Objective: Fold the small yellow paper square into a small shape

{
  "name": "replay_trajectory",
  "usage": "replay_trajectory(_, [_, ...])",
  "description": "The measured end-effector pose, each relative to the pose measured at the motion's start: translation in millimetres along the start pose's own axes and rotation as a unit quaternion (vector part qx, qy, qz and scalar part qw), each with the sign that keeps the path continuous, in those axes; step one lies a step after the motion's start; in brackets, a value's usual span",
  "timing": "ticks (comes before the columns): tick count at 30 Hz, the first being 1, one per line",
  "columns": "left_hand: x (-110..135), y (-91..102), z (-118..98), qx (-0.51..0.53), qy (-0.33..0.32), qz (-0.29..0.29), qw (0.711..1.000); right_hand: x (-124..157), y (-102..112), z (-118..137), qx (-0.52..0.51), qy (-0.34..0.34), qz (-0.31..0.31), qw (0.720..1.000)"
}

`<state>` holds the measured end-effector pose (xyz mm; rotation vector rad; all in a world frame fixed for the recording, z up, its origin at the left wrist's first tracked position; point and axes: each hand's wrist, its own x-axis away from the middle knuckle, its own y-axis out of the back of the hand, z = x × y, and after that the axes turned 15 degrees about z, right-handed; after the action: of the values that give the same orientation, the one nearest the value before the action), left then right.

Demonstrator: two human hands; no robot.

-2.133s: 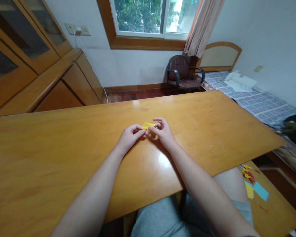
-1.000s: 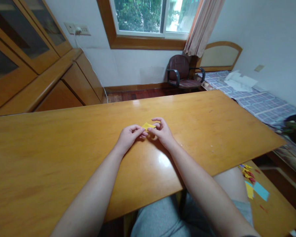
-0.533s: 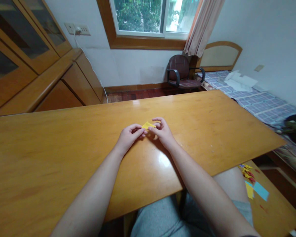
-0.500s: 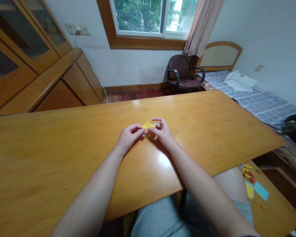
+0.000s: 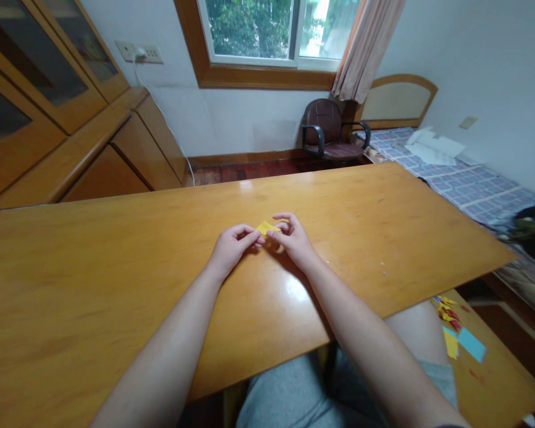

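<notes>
A small folded piece of yellow paper is held between my two hands, just above the wooden table. My left hand pinches its left corner between thumb and fingers. On the other side, my right hand grips the right end with the thumb in front and fingers behind, the index finger raised and curved. Fingertips cover both ends of the paper, so its exact folds cannot be made out.
To the lower right, a wooden bench bears several small red and yellow folded paper pieces, blue paper and yellow paper. A brown armchair stands past the table, a bed at right, cabinets at left.
Both hands and the yellow paper have shifted very slightly to the left. The grip on the paper looks the same.
</notes>
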<state>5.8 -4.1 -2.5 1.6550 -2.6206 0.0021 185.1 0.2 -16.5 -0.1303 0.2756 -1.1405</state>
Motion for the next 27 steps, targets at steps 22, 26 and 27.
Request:
replay_trajectory(22, [-2,0.3,5,-0.034,-0.023,-0.001,0.999,-1,-5,2,0.014,-0.003,0.011,1.000])
replay_trajectory(26, [-1,-1.1,1,-0.023,-0.010,-0.002,1.000,-2,-5,2,0.010,-0.009,0.013,1.000])
replay_trajectory(27, [-1,-1.4,1,-0.019,-0.008,-0.003,1.000,-2,-5,2,0.011,-0.010,0.013,1.000])
